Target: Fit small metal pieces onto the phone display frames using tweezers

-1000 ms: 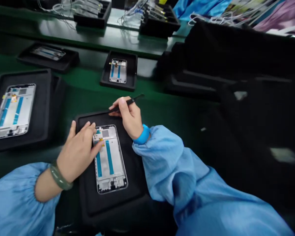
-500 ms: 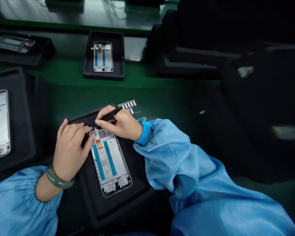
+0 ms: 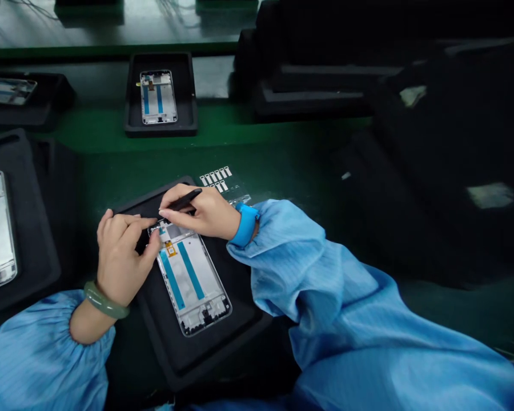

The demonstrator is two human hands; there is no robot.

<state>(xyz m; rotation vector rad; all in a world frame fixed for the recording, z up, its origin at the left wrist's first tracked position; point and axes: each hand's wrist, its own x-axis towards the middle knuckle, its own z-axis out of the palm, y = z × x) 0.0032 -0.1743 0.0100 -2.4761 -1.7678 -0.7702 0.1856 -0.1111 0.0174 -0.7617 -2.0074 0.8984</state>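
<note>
Phone frame is lying in the black tray before you. Your right hand is grasping a slim dark tool at the far end; your left hand is bracing the far-left corner, any pinch being impossible to tell. For good control, you should be steadying lightly, guiding gently. Its long axis is slanting far-left to near-right, 2 blue strips running parallel; the orange connector end is pointing away.

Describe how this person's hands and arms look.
The ungloved left hand has a smooth green bangle at its wrist, the ungloved right hand a bright blue wristband. Loose blue sleeves cover both arms, gathered at the left cuff.
</note>
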